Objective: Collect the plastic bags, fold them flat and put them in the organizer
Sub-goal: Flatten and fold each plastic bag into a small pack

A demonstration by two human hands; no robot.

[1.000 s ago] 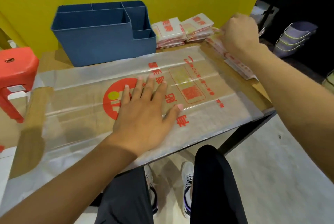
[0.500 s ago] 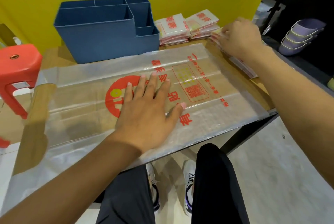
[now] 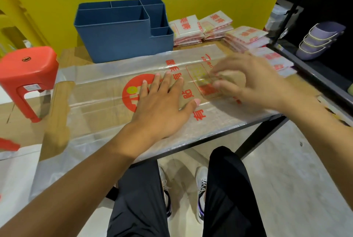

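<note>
Item: bag [image 3: 99, 91] spread on bench [image 3: 76, 57], unfolded.
Left hand [image 3: 162, 101] presses it flat, fingers straight; right hand [image 3: 254, 82] blurred above it, fingers loosely spread, holding nothing. Folded bags [image 3: 188, 30] stacked at 1 o'clock; organizer [image 3: 122, 43] at 12, seemingly unfilled. Most work remains.

One large clear plastic bag [image 3: 99, 91] lies spread on the surface [image 3: 76, 57], and behind it stands one blue organizer [image 3: 122, 34] with five compartments showing. Four stacks of folded bags [image 3: 188, 30] sit at the back right, though how many bags each stack holds cannot be told. Two hands are over the spread bag, the left hand [image 3: 162, 103] and the right hand [image 3: 254, 82]; there is also one red stool [image 3: 26, 68], one pile of about four purple bowls [image 3: 319, 40], and two shoes [image 3: 202, 181] below.
</note>
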